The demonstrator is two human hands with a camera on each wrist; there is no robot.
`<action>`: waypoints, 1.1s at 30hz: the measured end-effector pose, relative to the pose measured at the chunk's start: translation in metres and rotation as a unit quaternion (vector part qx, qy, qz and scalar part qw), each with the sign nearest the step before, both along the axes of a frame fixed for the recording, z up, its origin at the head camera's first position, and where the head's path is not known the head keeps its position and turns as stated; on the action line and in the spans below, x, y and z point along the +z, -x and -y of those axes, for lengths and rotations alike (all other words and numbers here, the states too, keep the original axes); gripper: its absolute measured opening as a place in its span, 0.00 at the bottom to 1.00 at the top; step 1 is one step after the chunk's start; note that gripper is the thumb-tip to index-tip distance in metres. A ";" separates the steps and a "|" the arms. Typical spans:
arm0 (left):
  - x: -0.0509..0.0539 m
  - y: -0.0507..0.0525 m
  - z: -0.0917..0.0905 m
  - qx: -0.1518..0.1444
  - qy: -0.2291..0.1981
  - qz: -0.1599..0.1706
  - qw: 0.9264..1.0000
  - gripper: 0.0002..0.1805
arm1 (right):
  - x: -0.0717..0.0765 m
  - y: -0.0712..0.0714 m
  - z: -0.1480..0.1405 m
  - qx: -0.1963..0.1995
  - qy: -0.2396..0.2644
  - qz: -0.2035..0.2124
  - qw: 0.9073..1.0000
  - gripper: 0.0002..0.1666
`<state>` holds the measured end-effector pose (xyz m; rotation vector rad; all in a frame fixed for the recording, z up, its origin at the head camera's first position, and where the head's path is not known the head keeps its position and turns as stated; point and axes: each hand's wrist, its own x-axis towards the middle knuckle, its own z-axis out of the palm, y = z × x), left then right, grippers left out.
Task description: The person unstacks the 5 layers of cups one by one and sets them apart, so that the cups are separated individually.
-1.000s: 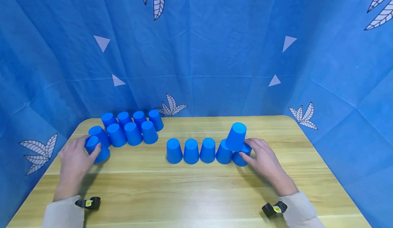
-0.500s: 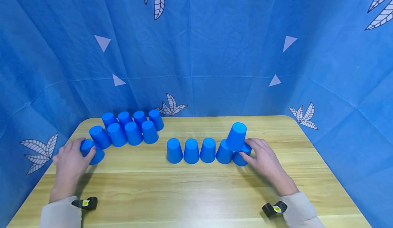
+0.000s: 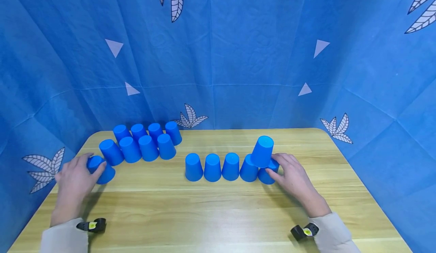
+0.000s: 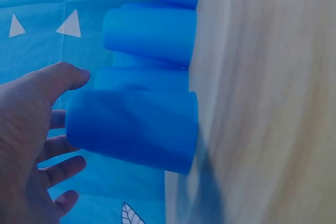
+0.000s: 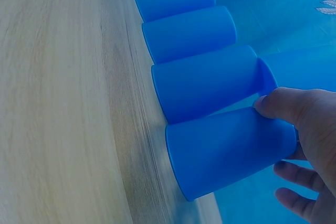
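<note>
At the table's left, my left hand [image 3: 75, 175] holds an upside-down blue cup [image 3: 102, 171] near its top, with the thumb on the near side. In the left wrist view this cup [image 4: 131, 129] covers part of the fingers. On the right, my right hand [image 3: 293, 173] grips the end cup [image 3: 267, 175] of a front row; its thumb [image 5: 278, 103] lies by the cup's upper edge. One more blue cup [image 3: 262, 151] stands inverted on top, bridging the end cup and its neighbour [image 3: 248, 169]. The other row cups [image 3: 212, 168] stand inverted to the left.
Several more inverted cups [image 3: 148, 149] stand in two rows at the back left, just beyond my left hand. A wooden table [image 3: 204, 215] bears everything. Blue patterned cloth [image 3: 238, 56] hangs behind and along both sides.
My left hand has moved left and slightly nearer with its cup, away from the back-left rows, slowing in the last half second. The right hand and the row by it have stayed put.
</note>
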<state>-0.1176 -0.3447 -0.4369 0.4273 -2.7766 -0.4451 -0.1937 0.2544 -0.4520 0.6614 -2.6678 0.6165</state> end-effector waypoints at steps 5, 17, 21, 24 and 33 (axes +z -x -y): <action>0.009 0.001 -0.007 -0.010 0.006 -0.013 1.000 0.40 | 0.000 0.000 0.000 0.000 0.000 0.001 1.000 0.28; 0.026 0.003 -0.039 -0.085 0.044 -0.048 0.994 0.32 | 0.001 -0.001 0.000 -0.004 -0.004 0.006 1.000 0.28; 0.028 0.005 -0.053 -0.112 0.054 -0.065 0.990 0.29 | 0.001 -0.002 -0.001 -0.005 -0.005 0.005 1.000 0.28; 0.030 0.006 -0.064 -0.132 0.055 -0.077 0.987 0.28 | 0.001 -0.002 -0.001 -0.005 -0.004 0.005 1.000 0.28; 0.035 0.009 -0.104 -0.201 0.034 -0.093 0.975 0.28 | 0.001 -0.001 0.000 -0.005 -0.005 0.011 1.000 0.29</action>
